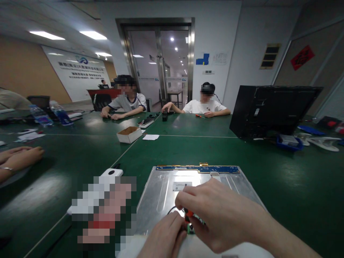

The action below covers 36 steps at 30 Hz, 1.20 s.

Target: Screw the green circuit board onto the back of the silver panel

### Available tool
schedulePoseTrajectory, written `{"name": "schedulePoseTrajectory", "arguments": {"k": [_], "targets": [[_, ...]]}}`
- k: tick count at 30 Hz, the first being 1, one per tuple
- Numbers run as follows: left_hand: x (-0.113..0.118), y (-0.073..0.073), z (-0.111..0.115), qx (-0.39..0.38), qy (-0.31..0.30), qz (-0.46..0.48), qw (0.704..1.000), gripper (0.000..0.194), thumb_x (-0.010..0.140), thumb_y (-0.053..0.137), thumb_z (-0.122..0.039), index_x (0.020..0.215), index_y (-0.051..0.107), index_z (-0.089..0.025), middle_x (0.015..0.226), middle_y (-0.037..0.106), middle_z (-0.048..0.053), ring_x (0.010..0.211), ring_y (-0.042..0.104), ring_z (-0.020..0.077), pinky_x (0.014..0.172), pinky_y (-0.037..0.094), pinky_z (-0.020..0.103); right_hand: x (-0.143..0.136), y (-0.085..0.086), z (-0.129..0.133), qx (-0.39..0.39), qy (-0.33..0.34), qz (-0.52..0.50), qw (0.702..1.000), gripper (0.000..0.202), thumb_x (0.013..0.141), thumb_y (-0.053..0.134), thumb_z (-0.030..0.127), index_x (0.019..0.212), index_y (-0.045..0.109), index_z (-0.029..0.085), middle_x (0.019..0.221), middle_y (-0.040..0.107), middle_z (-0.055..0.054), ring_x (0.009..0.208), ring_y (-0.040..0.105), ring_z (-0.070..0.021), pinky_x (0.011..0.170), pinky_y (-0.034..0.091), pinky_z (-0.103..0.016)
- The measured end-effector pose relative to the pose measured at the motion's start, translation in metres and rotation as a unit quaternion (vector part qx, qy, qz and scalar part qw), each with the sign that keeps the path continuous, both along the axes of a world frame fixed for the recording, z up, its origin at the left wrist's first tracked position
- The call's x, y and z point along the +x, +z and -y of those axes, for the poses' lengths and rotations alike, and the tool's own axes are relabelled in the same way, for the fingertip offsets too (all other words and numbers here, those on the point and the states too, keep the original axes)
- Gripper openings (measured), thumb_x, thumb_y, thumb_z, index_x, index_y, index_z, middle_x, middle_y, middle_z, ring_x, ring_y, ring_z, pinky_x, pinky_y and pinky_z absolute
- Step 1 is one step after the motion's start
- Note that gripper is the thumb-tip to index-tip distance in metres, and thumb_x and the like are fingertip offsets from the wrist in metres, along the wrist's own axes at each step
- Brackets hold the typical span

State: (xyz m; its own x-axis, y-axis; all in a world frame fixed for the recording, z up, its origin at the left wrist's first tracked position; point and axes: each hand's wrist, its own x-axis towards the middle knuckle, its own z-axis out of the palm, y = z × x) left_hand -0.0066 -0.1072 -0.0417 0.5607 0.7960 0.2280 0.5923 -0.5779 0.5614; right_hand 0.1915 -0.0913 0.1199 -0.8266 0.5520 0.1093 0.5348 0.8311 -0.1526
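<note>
While the right hand (220, 213)'s fingers grip an orange-and-black tool (189, 213), silver metal panel (153, 204) lies on green tabletop (298, 200).
Left hand (164, 234): fingers bent beside small green circuit board (191, 231); can't tell if gripping.

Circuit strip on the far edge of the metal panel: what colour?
Blue, shown best in the head view.

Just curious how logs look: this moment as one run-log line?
right hand: grips orange item, mostly hidden | left hand: beside green board | metal panel: beneath both
</note>
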Motion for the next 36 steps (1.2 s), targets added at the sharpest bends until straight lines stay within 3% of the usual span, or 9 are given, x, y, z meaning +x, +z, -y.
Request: {"name": "schedulePoseTrajectory", "arguments": {"k": [6, 12, 20, 36], "targets": [[0.001, -0.002, 0.000, 0.026, 0.009, -0.004, 1.000, 0.017, 0.091, 0.045, -0.020, 0.103, 0.057, -0.021, 0.102, 0.066, 0.009, 0.090, 0.065, 0.0226, 0.080, 0.054, 0.033, -0.002, -0.003, -0.002, 0.026, -0.027, 0.006, 0.999, 0.008, 0.087, 0.053, 0.030, 0.091, 0.051, 0.023, 0.079, 0.063, 0.002, 0.061, 0.051, -0.0127, 0.048, 0.016, -0.028], [0.000, -0.004, -0.002, 0.017, 0.010, -0.009, 1.000, 0.016, 0.091, 0.044, -0.021, 0.100, 0.057, -0.020, 0.100, 0.066, 0.009, 0.089, 0.065, 0.0234, 0.081, 0.054, 0.036, -0.003, -0.002, -0.002, 0.030, -0.024, -0.001, 0.999, 0.006, 0.085, 0.055, 0.024, 0.089, 0.051, 0.022, 0.079, 0.063, 0.002, 0.061, 0.052, -0.0120, 0.047, 0.017, -0.028], [-0.002, -0.021, -0.001, 0.042, 0.038, -0.020, 0.998, 0.020, 0.090, 0.048, -0.018, 0.107, 0.057, -0.022, 0.108, 0.066, 0.008, 0.092, 0.064, 0.0232, 0.078, 0.054, 0.033, -0.002, -0.001, -0.002, 0.029, -0.027, 0.006, 0.999, 0.007, 0.086, 0.054, 0.025, 0.090, 0.051, 0.022, 0.080, 0.064, 0.002, 0.062, 0.053, -0.0125, 0.047, 0.018, -0.028], [-0.002, -0.023, -0.004, 0.053, 0.026, -0.007, 0.998, 0.014, 0.090, 0.049, -0.023, 0.100, 0.059, -0.023, 0.106, 0.066, 0.007, 0.090, 0.064, 0.0224, 0.079, 0.053, 0.030, -0.003, -0.004, -0.002, 0.046, -0.026, -0.001, 0.999, 0.009, 0.087, 0.054, 0.030, 0.089, 0.050, 0.022, 0.075, 0.065, 0.002, 0.057, 0.052, -0.0124, 0.046, 0.016, -0.028]]}}
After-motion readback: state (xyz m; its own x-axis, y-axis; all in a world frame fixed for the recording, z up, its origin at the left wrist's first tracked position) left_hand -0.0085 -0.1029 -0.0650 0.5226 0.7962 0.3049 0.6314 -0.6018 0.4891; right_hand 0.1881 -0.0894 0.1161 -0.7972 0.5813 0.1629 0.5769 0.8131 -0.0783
